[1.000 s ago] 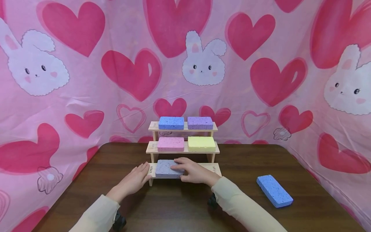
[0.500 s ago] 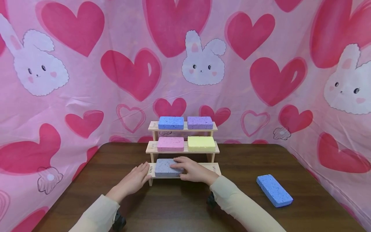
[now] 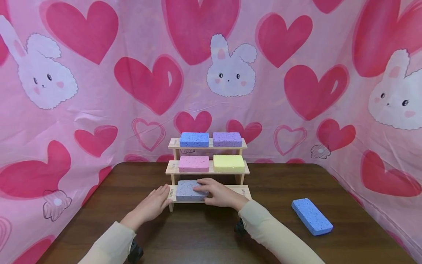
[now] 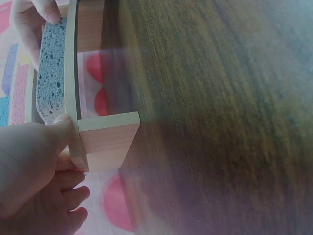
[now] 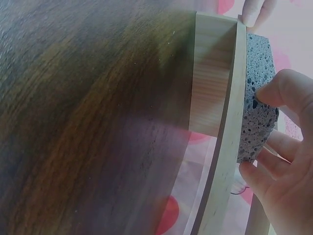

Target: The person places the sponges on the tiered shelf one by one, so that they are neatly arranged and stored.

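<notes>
A grey-blue speckled sponge (image 3: 188, 191) lies flat on the lowest step of a three-tier wooden stand (image 3: 243, 191), towards its left end. My right hand (image 3: 223, 195) holds this sponge by its right part. In the right wrist view, the thumb (image 5: 274, 93) presses the front side of the sponge and other fingers are at its end and behind. My left hand (image 3: 147, 206) grips the left end of the lowest step. The left wrist view has its thumb (image 4: 61, 128) on the board close to the sponge, the other fingers curled at the board's end.
Pink (image 3: 193, 164) and yellow (image 3: 229, 164) sponges sit on the middle step. On the top step are blue (image 3: 194, 140) and purple (image 3: 227, 139) sponges. Another blue sponge (image 3: 312, 216) lies on the dark wooden table (image 3: 277, 183) to the right. A pink heart-print cloth (image 3: 194, 88) hangs behind.
The grey-blue sponge has shifted slightly back and a touch left on the lowest step, my right hand moving with it. My left hand has stayed at the stand's left end.
</notes>
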The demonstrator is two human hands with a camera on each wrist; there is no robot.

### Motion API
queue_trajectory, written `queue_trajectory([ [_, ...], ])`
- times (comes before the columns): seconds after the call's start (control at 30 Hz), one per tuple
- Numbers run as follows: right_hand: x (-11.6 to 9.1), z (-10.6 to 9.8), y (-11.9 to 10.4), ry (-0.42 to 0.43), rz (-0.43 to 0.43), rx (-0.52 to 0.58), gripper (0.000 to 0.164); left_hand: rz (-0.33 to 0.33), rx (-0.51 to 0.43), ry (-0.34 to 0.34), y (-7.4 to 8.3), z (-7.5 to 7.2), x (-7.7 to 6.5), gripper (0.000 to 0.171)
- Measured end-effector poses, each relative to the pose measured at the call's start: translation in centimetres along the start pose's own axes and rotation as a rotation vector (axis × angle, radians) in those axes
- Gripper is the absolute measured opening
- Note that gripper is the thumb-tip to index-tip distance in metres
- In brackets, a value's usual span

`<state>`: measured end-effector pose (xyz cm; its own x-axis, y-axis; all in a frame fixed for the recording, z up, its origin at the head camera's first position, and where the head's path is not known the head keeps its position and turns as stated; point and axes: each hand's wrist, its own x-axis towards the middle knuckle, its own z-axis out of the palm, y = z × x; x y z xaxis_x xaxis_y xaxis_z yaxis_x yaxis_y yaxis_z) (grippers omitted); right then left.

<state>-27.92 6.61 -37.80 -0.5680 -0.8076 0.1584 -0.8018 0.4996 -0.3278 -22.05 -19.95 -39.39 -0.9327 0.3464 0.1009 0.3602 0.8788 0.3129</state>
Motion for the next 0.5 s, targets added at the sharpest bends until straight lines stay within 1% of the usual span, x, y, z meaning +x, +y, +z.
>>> queue_trajectory([
  [0.13, 0.0, 0.01, -0.01, -0.007, 0.008, 0.0, 0.05, 0.002, -0.002, 0.0, 0.08, -0.08, -0.05, 0.055],
  [0.27, -0.09, 0.03, 0.02, 0.0, -0.011, -0.022, 0.05, 0.007, 0.002, 0.005, 0.15, -0.14, -0.07, 0.054],
  [0.37, -0.33, -0.07, -0.02, 0.023, -0.03, -0.032, 0.048, 0.01, 0.006, 0.006, 0.18, -0.16, -0.08, 0.053],
  [0.5, -0.82, -0.46, -0.12, 0.065, -0.05, -0.015, 0.047, 0.009, 0.005, 0.005, 0.18, -0.16, -0.07, 0.053],
])
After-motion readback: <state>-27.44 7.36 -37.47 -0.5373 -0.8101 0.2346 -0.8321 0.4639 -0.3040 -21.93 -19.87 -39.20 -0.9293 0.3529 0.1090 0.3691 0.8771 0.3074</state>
